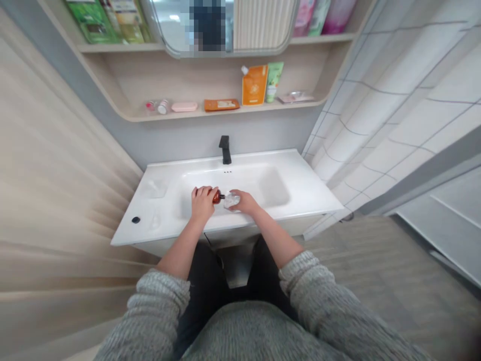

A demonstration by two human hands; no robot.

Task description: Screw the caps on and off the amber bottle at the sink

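I am holding both hands over the basin of the sink [300, 193], near its front edge. My left hand [203, 200] is wrapping around a small brown bottle [217, 196], fingers curled over the top of it, so only its dark neck end is showing, pointing right. My right hand [244, 201] is cupping a small clear container [231, 200], fingers closed loosely about it from the right; how firmly it is gripping I cannot tell. The bottle's tip is meeting the clear container, the two touching or very nearly so, between my hands.

The black tap [225, 149] is standing at the back edge of the sink, in line with my hands. A small dark object [136, 219] is lying near the sink's front left corner, well apart from my left hand.

On the shelf [188, 114] above, an orange pouch [254, 85] is standing upright with a green tube [274, 81] just beside it on the right. An orange flat pack [221, 104] and a pink soap case [184, 107] are lying further left. The mirror [225, 25] is hanging above the shelf. Grey sleeves are covering my arms down to the elbows.
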